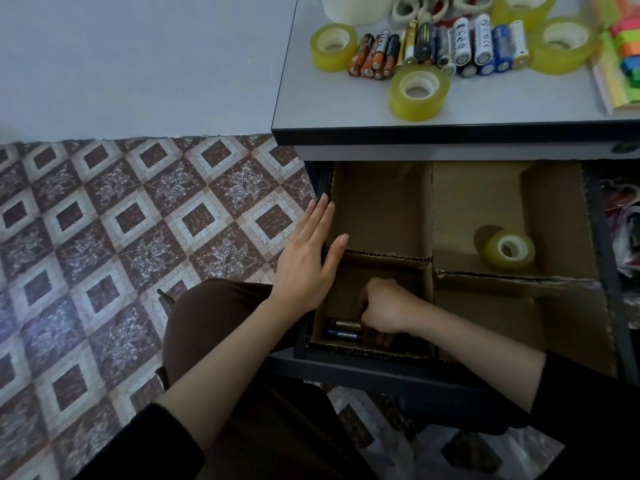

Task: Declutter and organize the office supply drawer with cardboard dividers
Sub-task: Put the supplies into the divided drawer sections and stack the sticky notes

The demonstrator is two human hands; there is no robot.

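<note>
The open drawer (381,367) under the desk is split by cardboard dividers (431,216) into four compartments. My left hand (308,258) lies flat with straight fingers on the drawer's left edge. My right hand (384,308) reaches down into the near-left compartment, fingers curled over batteries (343,330) lying on its floor; whether it grips one is hidden. A roll of clear tape (509,250) lies in the far-right compartment. On the desk top stand a row of batteries (440,46) and several tape rolls (419,93).
Masking tape rolls (408,8) and coloured sticky notes (623,57) sit on the desk (304,109). Mixed clutter (627,237) shows to the right of the drawer. My knee (221,327) is below the left hand, above patterned floor (121,237).
</note>
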